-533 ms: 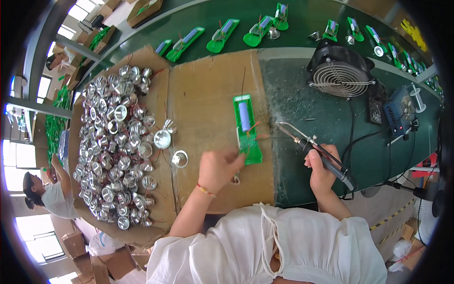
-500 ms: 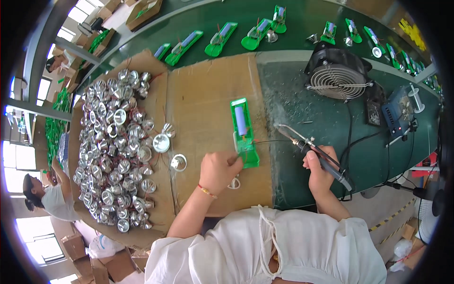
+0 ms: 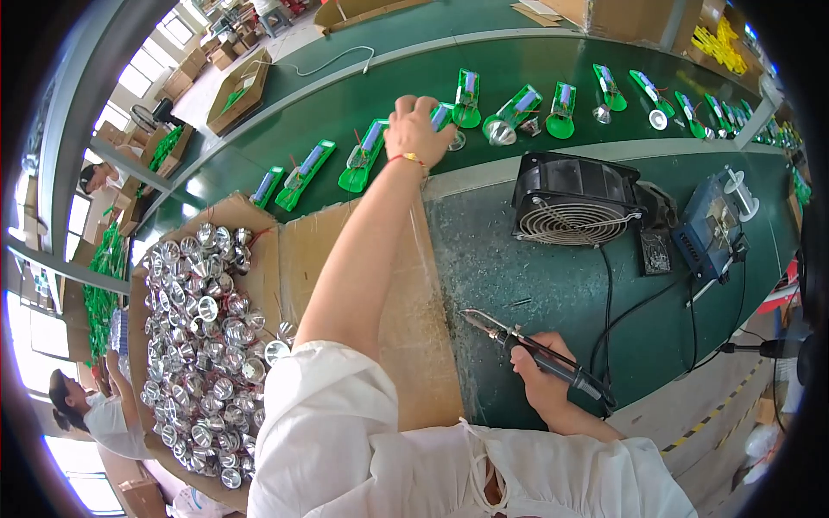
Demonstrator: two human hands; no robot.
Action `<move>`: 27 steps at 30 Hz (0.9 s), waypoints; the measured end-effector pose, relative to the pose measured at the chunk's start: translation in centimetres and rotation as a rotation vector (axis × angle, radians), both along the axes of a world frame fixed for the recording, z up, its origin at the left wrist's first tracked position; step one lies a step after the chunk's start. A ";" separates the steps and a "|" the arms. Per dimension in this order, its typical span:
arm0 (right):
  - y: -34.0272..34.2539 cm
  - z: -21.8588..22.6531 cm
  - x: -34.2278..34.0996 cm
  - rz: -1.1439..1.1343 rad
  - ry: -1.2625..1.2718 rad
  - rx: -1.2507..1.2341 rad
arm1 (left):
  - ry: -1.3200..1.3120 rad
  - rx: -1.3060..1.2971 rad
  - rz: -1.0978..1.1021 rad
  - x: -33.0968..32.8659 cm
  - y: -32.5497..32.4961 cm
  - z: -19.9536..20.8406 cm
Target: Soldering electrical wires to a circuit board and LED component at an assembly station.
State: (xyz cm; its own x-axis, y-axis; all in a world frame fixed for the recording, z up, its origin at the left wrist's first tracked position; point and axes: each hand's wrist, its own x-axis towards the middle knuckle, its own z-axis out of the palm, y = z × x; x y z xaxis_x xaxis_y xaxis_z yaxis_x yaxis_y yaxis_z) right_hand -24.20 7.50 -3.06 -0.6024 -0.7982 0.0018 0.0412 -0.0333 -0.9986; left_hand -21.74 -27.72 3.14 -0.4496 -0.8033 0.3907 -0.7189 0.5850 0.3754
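My left arm reaches far across to the row of green flashlight bodies. My left hand (image 3: 419, 134) is curled at one green flashlight body (image 3: 443, 115), which shows between fingers and thumb and is partly hidden by the hand. A silver reflector (image 3: 458, 141) lies by the thumb. Low on the right, my right hand (image 3: 544, 375) is closed round a soldering iron (image 3: 561, 369), its tip pointing left above the green bench. The cardboard sheet (image 3: 423, 345) lies under my left arm, which hides part of it.
A heap of silver reflectors (image 3: 207, 345) fills a cardboard box on the left. A black fan (image 3: 574, 203) stands mid-right, with a blue soldering station (image 3: 712, 224) and a solder spool (image 3: 741, 194) beyond. Cables (image 3: 609, 311) cross the bench. Other people (image 3: 104, 414) are at the left.
My left hand has gone from the cardboard forward to the row. The flashlight body it was at is gone from the cardboard. The right hand keeps the iron, lower in view. The view has shifted.
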 end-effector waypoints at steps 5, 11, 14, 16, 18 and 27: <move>-0.1 0.0 0.2 0.021 0.035 0.042 | -0.203 0.135 -0.167 4.4 -1.1 -3.2; -0.1 -0.1 0.2 0.001 0.065 0.030 | -0.131 0.157 -0.081 12.5 12.0 -0.6; -0.4 0.4 0.4 -0.009 0.015 0.028 | -0.125 0.180 -0.076 16.3 19.9 -0.7; -0.7 0.6 0.1 -0.016 0.049 -0.006 | -0.053 0.237 -0.034 17.8 23.9 -0.3; -0.4 0.3 0.1 -0.047 0.047 0.000 | 0.117 0.184 0.088 19.8 26.0 -0.8; 0.6 0.4 1.0 -0.028 0.038 -0.055 | -0.296 -0.111 0.834 27.8 17.4 -0.5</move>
